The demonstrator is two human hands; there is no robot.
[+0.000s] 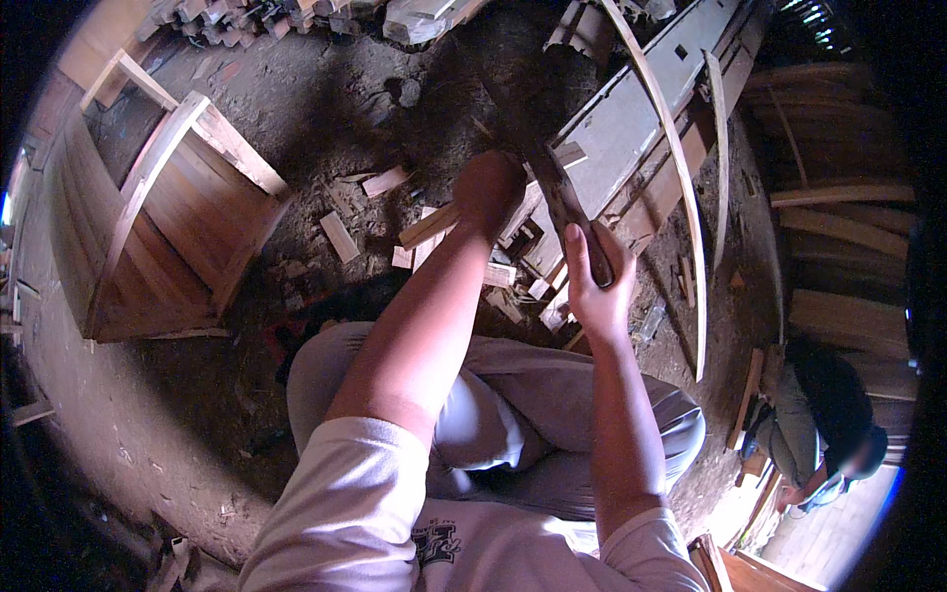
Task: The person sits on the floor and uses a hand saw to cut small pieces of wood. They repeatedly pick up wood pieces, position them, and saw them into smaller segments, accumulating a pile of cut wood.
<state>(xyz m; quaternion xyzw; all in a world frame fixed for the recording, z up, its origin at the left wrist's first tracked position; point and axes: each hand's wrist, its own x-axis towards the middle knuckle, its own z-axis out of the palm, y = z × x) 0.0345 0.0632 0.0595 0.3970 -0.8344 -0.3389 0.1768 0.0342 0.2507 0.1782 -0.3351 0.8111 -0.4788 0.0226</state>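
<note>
My right hand (604,271) is wrapped round the brown handle of a long dark tool (554,183), whose far end fades into shadow so that its kind is unclear. Left of it, my left hand (490,187) is closed on a wooden strip (431,227); the fingers are mostly in shadow. One end of the strip sticks out on the left side of this hand. Beyond both hands lies a long pale board (631,123), slanting away to the upper right. Small wood offcuts (338,237) are scattered on the dirt floor around my left hand.
At left stands a slatted wooden frame (187,197). Two thin curved wood strips, one long (681,187), lie across the right side. Stacked timber (232,20) is at the back. A person (824,424) bends over at the lower right. My crossed legs (533,385) are below my arms.
</note>
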